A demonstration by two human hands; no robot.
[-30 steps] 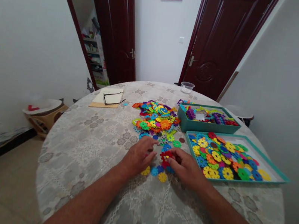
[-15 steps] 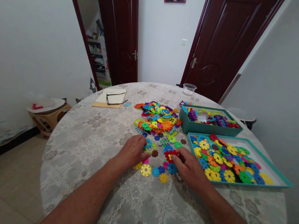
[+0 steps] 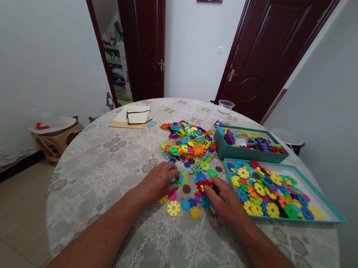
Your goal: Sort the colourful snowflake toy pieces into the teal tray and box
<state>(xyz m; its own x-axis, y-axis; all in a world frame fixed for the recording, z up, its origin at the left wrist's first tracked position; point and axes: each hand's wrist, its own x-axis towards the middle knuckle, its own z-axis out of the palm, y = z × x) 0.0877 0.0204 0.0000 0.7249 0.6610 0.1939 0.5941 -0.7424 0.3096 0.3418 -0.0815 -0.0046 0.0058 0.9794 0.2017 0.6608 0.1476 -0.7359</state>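
Observation:
My left hand (image 3: 158, 182) rests palm down on the table, fingertips pinched on a small blue and green disc piece (image 3: 178, 179). My right hand (image 3: 225, 200) is closed on a red snowflake disc (image 3: 204, 186), held just above the tablecloth. Loose discs lie between and below the hands, among them a yellow disc (image 3: 173, 208), a blue disc (image 3: 185, 205) and a brown disc (image 3: 186, 189). A big heap of coloured discs (image 3: 189, 141) lies farther back at the table's middle.
A flat teal tray (image 3: 330, 208) full of discs sits to the right, a deeper teal box (image 3: 247, 153) of pieces behind it. Glasses on a notebook (image 3: 133, 117) lie back left, a clear cup (image 3: 226, 106) at the far edge. A stool (image 3: 52, 134) stands left of the round table (image 3: 180, 252).
My left hand slid a little left and back, uncovering the yellow disc, and its fingers closed on a small piece. The right hand stayed on the red disc. The view shifted slightly.

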